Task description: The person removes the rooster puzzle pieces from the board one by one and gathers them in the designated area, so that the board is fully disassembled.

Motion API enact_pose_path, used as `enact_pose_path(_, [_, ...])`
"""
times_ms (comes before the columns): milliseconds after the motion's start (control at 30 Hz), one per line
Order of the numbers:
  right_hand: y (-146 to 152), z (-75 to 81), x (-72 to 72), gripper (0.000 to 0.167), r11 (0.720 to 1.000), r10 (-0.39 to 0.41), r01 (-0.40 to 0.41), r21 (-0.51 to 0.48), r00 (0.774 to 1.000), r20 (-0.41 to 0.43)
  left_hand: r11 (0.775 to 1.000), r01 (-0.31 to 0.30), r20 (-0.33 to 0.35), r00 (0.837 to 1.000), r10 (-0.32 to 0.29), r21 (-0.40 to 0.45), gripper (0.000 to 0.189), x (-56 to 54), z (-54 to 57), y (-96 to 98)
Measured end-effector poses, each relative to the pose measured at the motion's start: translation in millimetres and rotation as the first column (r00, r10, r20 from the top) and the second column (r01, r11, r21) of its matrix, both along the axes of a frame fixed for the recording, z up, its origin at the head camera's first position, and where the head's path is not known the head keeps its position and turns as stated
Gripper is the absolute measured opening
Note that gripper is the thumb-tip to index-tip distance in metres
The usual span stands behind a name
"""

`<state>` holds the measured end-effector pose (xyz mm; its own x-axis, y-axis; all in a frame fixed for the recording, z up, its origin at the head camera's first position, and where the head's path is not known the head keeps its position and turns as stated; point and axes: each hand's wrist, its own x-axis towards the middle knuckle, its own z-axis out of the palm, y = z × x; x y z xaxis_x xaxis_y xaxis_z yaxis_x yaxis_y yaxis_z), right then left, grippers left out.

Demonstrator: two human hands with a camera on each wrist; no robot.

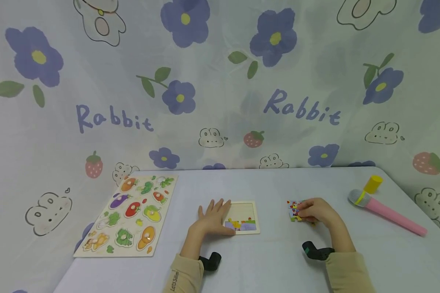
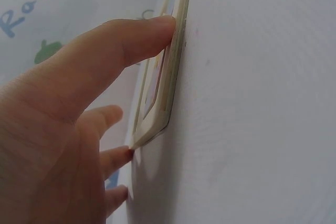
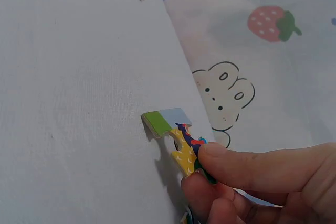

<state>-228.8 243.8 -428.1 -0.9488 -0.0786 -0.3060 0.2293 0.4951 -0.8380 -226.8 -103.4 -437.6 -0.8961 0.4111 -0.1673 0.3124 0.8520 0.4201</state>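
My left hand [image 1: 212, 217] rests spread along the left side of a shallow wooden puzzle tray [image 1: 257, 215]. Its thumb [image 2: 152, 27] touches the near rim, and the other fingers lie over the left edge. Inside the tray, colourful pieces [image 1: 242, 225] line the lower part, with bare wood above them. To the right of the tray, my right hand [image 1: 320, 211] pinches a jigsaw piece [image 3: 184, 160] between thumb and fingers. Yellow, dark blue and red show on it, and a green and light-blue part lies beside it. More colourful pieces [image 1: 292, 204] are partly hidden by this hand.
A vegetable peg puzzle board [image 1: 132, 221] lies on the left of the white-covered table. At the right are a pink toy microphone [image 1: 392, 215] with a grey head and a yellow cylinder [image 1: 373, 184]. A patterned cloth [image 1: 220, 101] hangs behind the table.
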Motion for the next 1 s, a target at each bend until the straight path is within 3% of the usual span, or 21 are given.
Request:
enact_pose_path(300, [-3.0,1.3,0.5,0.023,0.994,-0.03,0.032,0.102,0.999,-0.02,1.0,-0.002,-0.002,1.0,0.002,-0.002,0.094,-1.8,-3.1,0.2])
enact_pose_path(467, [-4.3,3.4,0.6,0.027,0.989,-0.055,0.064,0.13,0.996,-0.074,1.0,-0.005,0.0,1.0,0.005,-0.001,0.094,-1.3,-1.3,0.4])
enact_pose_path(633, [-10.5,3.7,-3.8,0.031,0.995,-0.079,0.085,0.047,0.989,-0.127,1.0,-0.006,0.002,1.0,0.006,0.002,0.094,-0.6,0.2,0.3])
enact_pose_path(1000, [-32.9,-0.6,-10.0,0.037,0.997,-0.054,0.036,-0.069,0.962,-0.269,1.0,-0.005,0.0,1.0,0.005,0.002,0.094,-1.3,-2.2,0.4])
